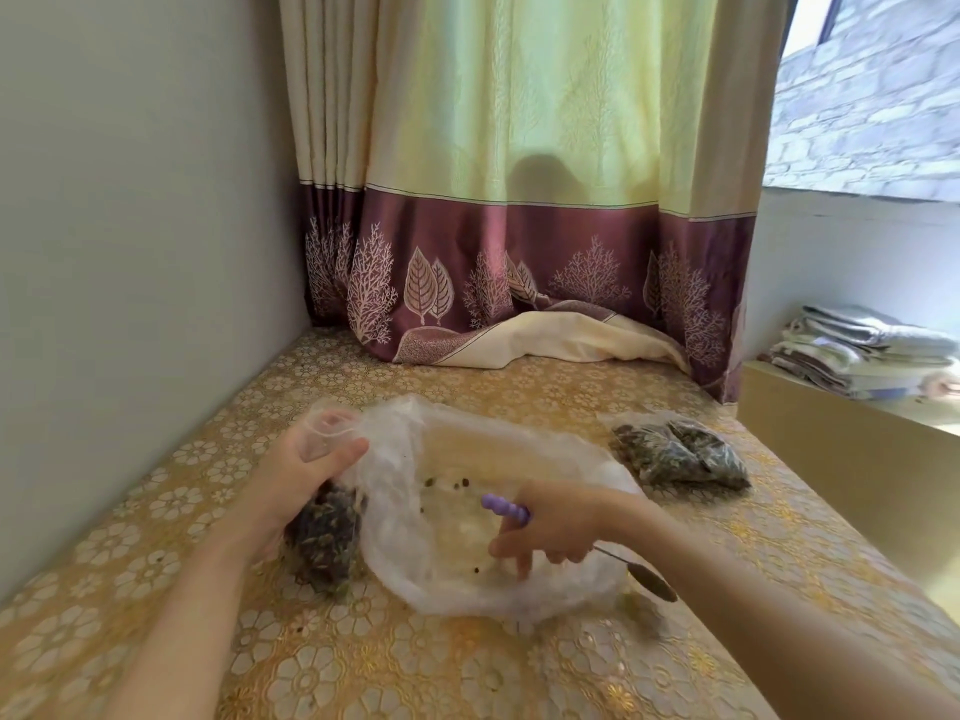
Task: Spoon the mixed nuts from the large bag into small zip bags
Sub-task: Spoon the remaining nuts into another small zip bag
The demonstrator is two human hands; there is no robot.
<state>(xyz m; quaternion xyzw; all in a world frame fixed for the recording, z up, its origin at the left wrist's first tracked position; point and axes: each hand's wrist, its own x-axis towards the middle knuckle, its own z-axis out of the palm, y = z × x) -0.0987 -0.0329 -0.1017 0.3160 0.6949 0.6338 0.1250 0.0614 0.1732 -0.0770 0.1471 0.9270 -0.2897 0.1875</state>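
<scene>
Few nuts (448, 483) remain in the limp large bag (483, 517) at frame centre, so with the left hand (306, 475) gripping a filled small bag (324, 543) and the right hand (558, 527) clutching the spoon (582, 543), loose nuts could spill onto the table (363, 667)

Left hand (304, 472) grips small zip bag (324, 537) by top; bag full of mixed nuts, bottom resting on desk (363, 667). Large bag (410, 511) lies flat mid-desk, nearly empty, few nuts inside. Right hand (558, 524) holds spoon (639, 571) by purple handle, bowl pointing toward right edge, fingertips touching large bag. Two filled zip bags (678, 452) near right edge. Curtain (519, 226) hangs along far edge. Folded towels (862, 350) on ledge beyond right edge.
</scene>
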